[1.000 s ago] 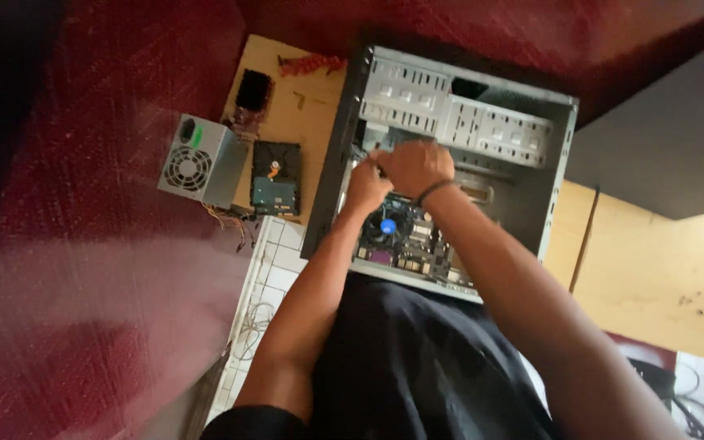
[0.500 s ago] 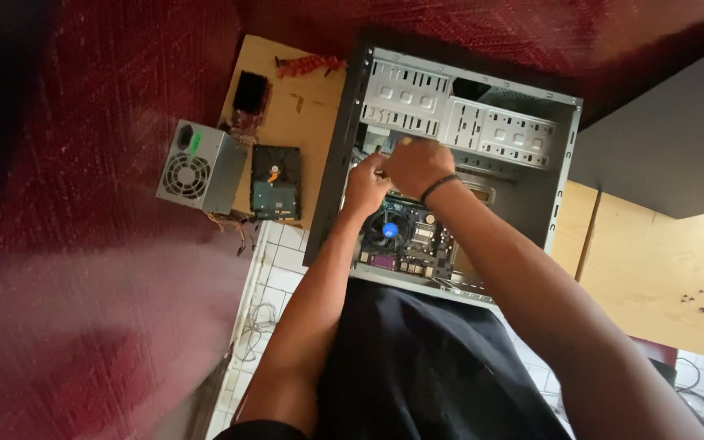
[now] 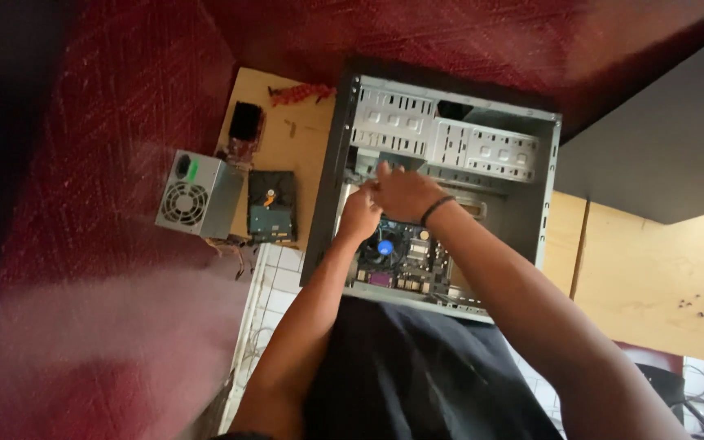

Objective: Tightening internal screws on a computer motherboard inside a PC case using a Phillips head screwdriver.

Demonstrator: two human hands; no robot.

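Both hands, left hand (image 3: 358,216) and right hand (image 3: 405,191), work inside the open computer case (image 3: 450,147); fingers bunched (pinching what, I cannot tell). Steady wrists above the motherboard (image 3: 401,257) would help.

Inside the open computer case (image 3: 442,175), drive cage (image 3: 442,134) above and motherboard (image 3: 405,253) below crowd the central gap.

Wooden table (image 3: 291,147), open computer case (image 3: 523,204), hard drive (image 3: 271,206), power supply (image 3: 198,195), dark card (image 3: 244,122)
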